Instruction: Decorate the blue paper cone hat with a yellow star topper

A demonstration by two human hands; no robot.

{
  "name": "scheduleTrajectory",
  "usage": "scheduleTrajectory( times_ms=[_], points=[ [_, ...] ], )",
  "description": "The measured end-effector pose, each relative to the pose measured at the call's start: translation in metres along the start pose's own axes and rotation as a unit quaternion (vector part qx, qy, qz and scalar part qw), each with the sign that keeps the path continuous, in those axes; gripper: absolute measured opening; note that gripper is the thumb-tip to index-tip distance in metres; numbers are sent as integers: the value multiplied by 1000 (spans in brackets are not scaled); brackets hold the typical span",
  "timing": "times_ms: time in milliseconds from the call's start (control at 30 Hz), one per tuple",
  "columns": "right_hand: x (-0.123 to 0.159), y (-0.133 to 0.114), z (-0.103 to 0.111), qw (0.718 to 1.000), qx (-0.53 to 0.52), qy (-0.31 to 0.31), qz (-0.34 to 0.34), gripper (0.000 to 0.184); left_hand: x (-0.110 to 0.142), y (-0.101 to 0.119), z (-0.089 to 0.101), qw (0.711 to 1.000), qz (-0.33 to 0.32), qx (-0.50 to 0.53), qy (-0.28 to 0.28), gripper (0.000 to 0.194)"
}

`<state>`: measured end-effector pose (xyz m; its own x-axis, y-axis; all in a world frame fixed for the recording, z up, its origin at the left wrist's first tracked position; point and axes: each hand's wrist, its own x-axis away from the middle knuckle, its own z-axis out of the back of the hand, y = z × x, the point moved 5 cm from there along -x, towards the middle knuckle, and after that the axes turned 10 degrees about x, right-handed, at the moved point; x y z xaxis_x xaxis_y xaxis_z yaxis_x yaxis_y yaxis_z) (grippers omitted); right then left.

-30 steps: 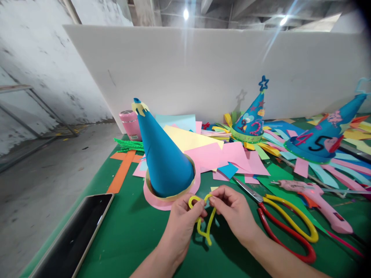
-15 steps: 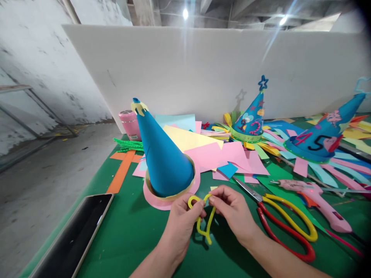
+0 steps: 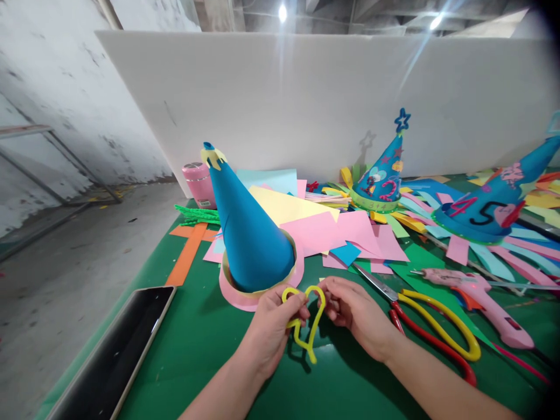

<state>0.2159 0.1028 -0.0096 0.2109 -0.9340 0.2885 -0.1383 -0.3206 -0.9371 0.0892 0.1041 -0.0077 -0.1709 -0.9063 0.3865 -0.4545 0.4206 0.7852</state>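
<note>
A bent yellow pipe cleaner (image 3: 313,335) hangs in front of the blue cone hat, with two rounded loops on top and a twisted tip below. My left hand (image 3: 275,321) pinches its left loop between thumb and fingers. Close beside the right loop is my right hand (image 3: 350,312), its fingers loosely curled and apart; whether a fingertip touches the loop I cannot tell. Just behind the hands stands the plain blue cone hat (image 3: 251,239), with a pink brim (image 3: 234,297) and a yellow paper piece (image 3: 213,157) round its tip.
Red-and-yellow scissors (image 3: 431,321) and a pink glue gun (image 3: 481,300) lie right of my hands. A phone (image 3: 111,350) is on the left. Behind are green pipe cleaners (image 3: 196,216), pink paper (image 3: 310,233), a pink canister (image 3: 200,185) and two decorated hats (image 3: 378,184).
My right hand has let go of the pipe cleaner's top and shifted slightly right. The right loop has become rounder, while my left hand keeps its pinch. The view has tilted slightly.
</note>
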Motion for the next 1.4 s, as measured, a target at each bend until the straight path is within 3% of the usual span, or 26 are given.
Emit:
scheduleTrajectory(
  times_ms=[167,333,533,633,767,833,1033,1167,1400],
  points=[
    [2,4,-6,998,-12,-61,-33,18,0,1,0,1000,3,12,-5,19],
    [1,11,-9,987,-122,-86,-66,20,-1,-2,1,1000,9,16,-12,20],
    [1,13,-16,974,-186,-116,-55,24,-1,-1,0,998,10,48,-38,18],
    [-1,10,-14,974,-204,-93,-24,19,-1,0,-5,990,27,119,-71,18],
    [-6,6,-4,973,-226,-22,26,15,-2,-1,-7,969,62,228,-71,34],
    [-7,5,-1,972,-233,-5,43,13,-2,-3,-7,974,54,209,-65,31],
    [-6,2,0,975,-213,7,69,14,0,-10,-8,996,12,22,-80,19],
    [-7,4,-3,980,-187,-6,68,17,3,-11,-7,998,-5,-6,-64,20],
    [-7,2,-1,985,-146,-8,89,20,8,-10,-15,996,-9,-19,-86,21]
  ],
)
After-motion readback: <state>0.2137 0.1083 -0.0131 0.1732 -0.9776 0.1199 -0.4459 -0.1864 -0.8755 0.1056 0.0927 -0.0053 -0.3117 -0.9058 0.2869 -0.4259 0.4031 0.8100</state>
